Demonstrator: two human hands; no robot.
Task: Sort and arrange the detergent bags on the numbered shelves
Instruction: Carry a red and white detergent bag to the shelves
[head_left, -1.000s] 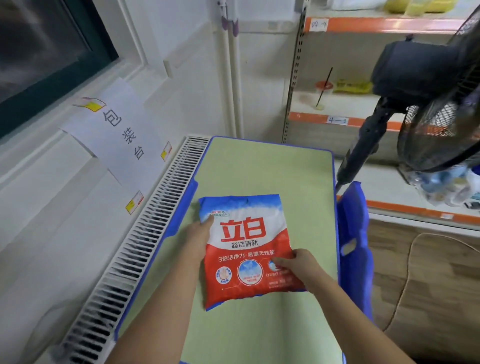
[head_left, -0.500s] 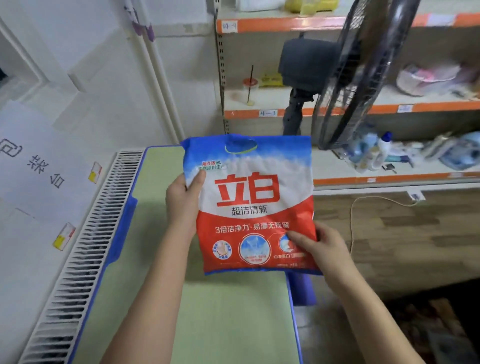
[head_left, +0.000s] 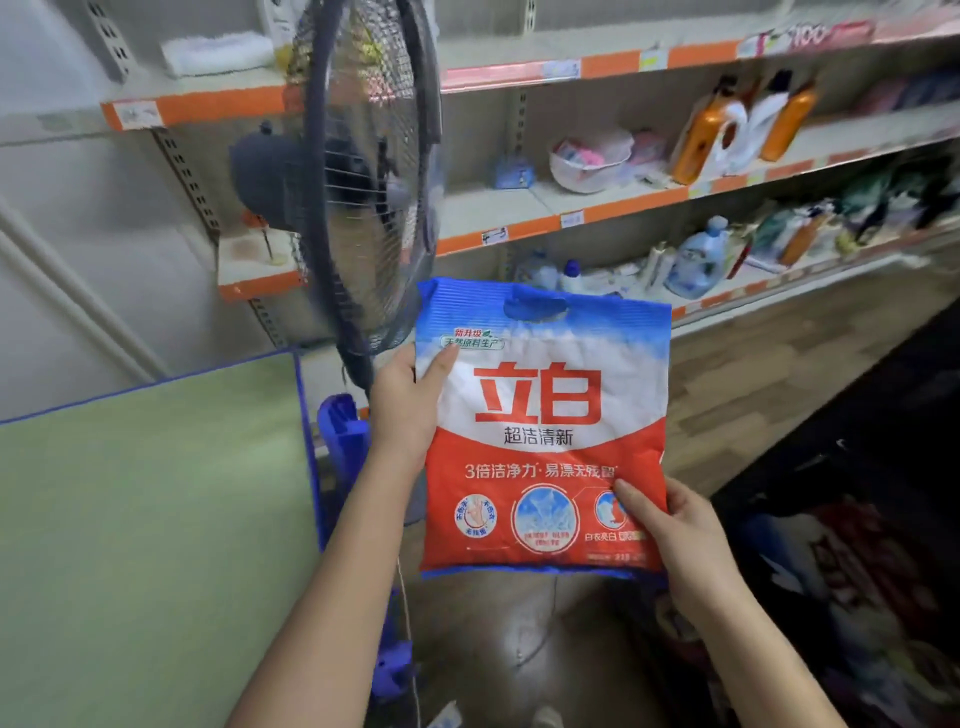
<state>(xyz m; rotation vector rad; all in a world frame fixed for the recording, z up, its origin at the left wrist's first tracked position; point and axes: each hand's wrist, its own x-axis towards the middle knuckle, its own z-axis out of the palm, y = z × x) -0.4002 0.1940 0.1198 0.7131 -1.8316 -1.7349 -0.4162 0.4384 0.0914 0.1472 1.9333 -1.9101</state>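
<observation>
A red, white and blue detergent bag (head_left: 540, 431) with large red characters is held upright in the air in front of me, off the table. My left hand (head_left: 408, 402) grips its upper left edge, thumb on the front. My right hand (head_left: 670, 525) pinches its lower right corner, thumb on the front. Behind it run the orange-edged numbered shelves (head_left: 498, 236), with small white number labels on the rails. The bag hides part of the lowest shelf.
A dark standing fan (head_left: 363, 171) rises just left of the bag, between me and the shelves. The green table (head_left: 145, 519) with blue edging lies at the left. Orange bottles (head_left: 701, 135), a blue jug (head_left: 696, 260) and other goods fill the shelves. Dark clutter sits at the lower right.
The bag has been lifted off the table and carried right toward the shelves. My view has swung right, so the table now lies at the left and the fan is close.
</observation>
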